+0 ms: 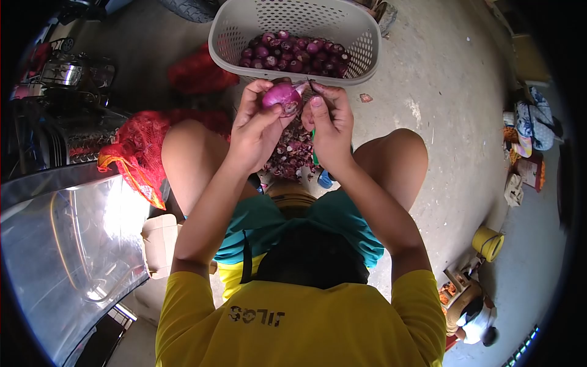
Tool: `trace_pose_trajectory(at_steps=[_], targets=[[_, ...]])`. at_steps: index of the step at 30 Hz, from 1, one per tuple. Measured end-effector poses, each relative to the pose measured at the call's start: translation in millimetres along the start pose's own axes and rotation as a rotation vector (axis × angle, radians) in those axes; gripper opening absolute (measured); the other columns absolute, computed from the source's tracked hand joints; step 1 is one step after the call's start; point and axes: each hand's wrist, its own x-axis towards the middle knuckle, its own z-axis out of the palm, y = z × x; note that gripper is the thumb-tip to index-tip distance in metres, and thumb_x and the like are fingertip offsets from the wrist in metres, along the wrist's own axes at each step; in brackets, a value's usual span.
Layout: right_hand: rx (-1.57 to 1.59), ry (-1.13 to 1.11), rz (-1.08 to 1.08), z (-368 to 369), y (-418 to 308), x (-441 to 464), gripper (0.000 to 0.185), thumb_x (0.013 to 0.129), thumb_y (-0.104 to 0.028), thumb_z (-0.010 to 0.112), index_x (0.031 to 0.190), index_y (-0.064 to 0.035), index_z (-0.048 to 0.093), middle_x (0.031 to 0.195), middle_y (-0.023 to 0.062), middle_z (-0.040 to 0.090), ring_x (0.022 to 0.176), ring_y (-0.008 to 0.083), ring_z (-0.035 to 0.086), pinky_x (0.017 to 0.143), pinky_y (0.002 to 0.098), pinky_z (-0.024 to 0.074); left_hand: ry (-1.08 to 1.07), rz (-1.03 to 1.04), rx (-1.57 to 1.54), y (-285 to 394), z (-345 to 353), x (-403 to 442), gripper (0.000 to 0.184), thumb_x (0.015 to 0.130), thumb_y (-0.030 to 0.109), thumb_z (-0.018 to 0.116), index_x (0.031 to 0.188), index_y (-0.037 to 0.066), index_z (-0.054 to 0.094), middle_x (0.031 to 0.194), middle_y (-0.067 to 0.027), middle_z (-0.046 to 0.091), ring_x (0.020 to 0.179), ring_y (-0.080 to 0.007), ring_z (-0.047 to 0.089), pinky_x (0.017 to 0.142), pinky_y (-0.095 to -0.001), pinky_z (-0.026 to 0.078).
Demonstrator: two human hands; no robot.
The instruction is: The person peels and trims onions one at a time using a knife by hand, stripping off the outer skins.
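L hand pinches onion, prob. to steady it; R hand, fingers pressed together, holds green-handled tool; basket 12 o'clock, w/in reach.

Purple onion, plain yellow shirt sleeves

White glare burns on the clear panel, with softer floor light and bent, blackened picture edges.
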Motion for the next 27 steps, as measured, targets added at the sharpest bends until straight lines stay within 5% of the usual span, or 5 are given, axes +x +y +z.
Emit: trace_pose_trajectory(at_steps=[8, 12, 20, 27], targets=[[-0.021, -0.038, 0.013, -5, 0, 2, 0.034, 0.090, -0.011, 0.057, 0.119, -0.0020, 0.043, 0.077, -0.0012, 0.053, 0.065, 0.0057, 0.044, 0.059, 0.0208, 0.0399, -0.081, 0.031, -0.086, 1, -3, 2, 0.030, 0.086, 0.001, 0.054, 0.111, 0.014, 0.042, 0.126, -0.0087, 0.044, 0.122, -0.0263, 0.042, 0.103, -0.0452, 0.033], [-0.310, -0.107, -0.134, 0, -8, 4, 0.038, 0.085, -0.008, 0.061, 0.119, -0.0009, 0.046, 0.087, 0.0012, 0.057, 0.069, 0.0074, 0.048, 0.066, 0.0222, 0.0434, -0.006, 0.016, -0.028, -1, -1, 2, 0.029, 0.085, -0.001, 0.055, 0.107, 0.013, 0.043, 0.125, -0.0076, 0.043, 0.119, -0.0233, 0.043, 0.101, -0.0431, 0.034], [-0.356, 0.006, -0.072, -3, -6, 5, 0.015, 0.088, -0.011, 0.060, 0.095, 0.0008, 0.055, 0.092, 0.0075, 0.055, 0.071, 0.0101, 0.054, 0.066, 0.0235, 0.0450, -0.056, 0.025, 0.040, -7, -5, 0, 0.028, 0.084, -0.004, 0.054, 0.103, 0.012, 0.043, 0.125, -0.0075, 0.043, 0.117, -0.0196, 0.042, 0.100, -0.0385, 0.032], [-0.528, 0.037, -0.113, -7, -3, 5, 0.020, 0.092, -0.018, 0.054, 0.097, 0.0011, 0.053, 0.090, 0.0101, 0.056, 0.072, 0.0192, 0.057, 0.070, 0.0307, 0.0466, 0.001, -0.057, 0.185, -10, 5, 1, 0.035, 0.090, 0.009, 0.053, 0.123, 0.010, 0.040, 0.126, -0.0069, 0.043, 0.120, -0.0171, 0.039, 0.101, -0.0355, 0.031]])
